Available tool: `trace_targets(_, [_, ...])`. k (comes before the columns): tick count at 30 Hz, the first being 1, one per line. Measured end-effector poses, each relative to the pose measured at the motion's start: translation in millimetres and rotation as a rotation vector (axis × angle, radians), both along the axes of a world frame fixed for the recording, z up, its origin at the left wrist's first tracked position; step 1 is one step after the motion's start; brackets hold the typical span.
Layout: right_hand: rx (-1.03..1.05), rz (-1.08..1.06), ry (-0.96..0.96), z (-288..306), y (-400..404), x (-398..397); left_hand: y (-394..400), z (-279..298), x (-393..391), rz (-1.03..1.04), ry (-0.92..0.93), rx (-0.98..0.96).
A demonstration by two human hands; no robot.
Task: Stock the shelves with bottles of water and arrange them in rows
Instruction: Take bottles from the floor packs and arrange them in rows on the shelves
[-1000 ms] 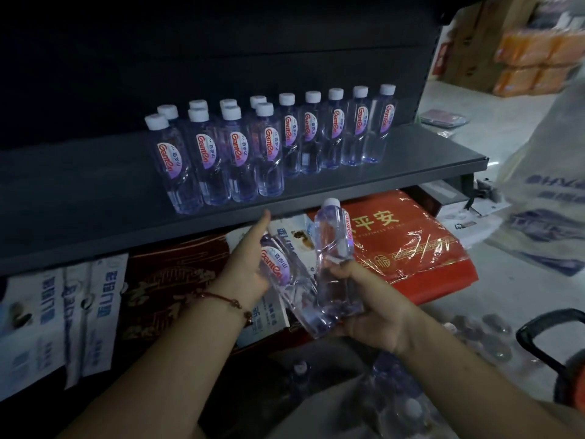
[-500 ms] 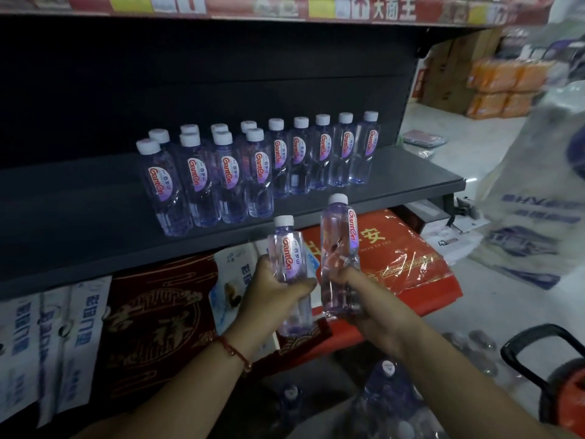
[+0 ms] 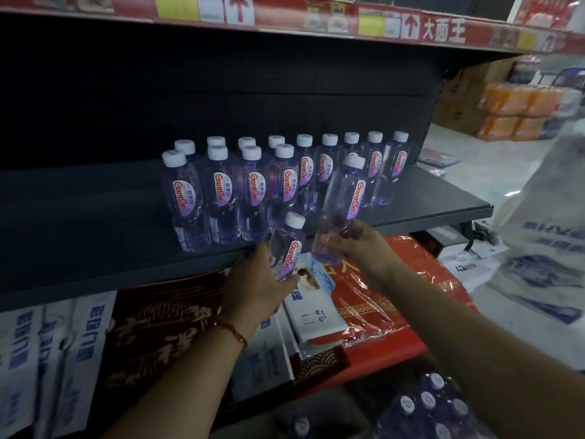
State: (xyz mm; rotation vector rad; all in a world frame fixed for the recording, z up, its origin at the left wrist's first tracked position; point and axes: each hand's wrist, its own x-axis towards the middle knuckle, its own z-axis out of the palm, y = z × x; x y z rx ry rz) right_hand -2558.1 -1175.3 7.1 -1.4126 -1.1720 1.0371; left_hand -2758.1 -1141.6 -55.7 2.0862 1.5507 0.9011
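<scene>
Several clear water bottles (image 3: 221, 198) with white caps and red-purple labels stand in two rows on the dark shelf (image 3: 95, 236). My left hand (image 3: 253, 286) grips one bottle (image 3: 289, 248) upright just below the shelf's front edge. My right hand (image 3: 357, 242) holds a second bottle (image 3: 343, 198) by its lower part, tilted slightly right, raised over the shelf edge in front of the back row.
A shrink-wrapped pack of bottles (image 3: 427, 407) lies at the bottom right. Red wrapped boxes (image 3: 395, 299) and white-blue packs (image 3: 47, 359) fill the lower shelf. A red price strip (image 3: 316, 20) runs along the shelf above. A large white bag (image 3: 544, 223) stands on the right.
Both hands rose toward the shelf with their bottles. The right bottle now reaches above the shelf edge; the left bottle, gripped upright half a second ago, sits just under it.
</scene>
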Motion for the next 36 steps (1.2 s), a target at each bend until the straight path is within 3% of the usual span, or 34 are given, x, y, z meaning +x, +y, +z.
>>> trace_targets(10, [0.005,-0.022,-0.260,10,77,6,17,-7,-5,0.033,-0.056,0.094])
trace_targets(24, [0.112,-0.129,-0.436,-16,113,-7,21,-7,-5,0.084,-0.063,0.091])
trace_targets(32, [0.075,-0.107,-0.456,-8,103,-17,16,6,-2,0.122,-0.112,0.014])
trace_targets(36, [0.109,-0.079,-0.297,-2,51,-27,12,13,1,0.137,-0.167,-0.001])
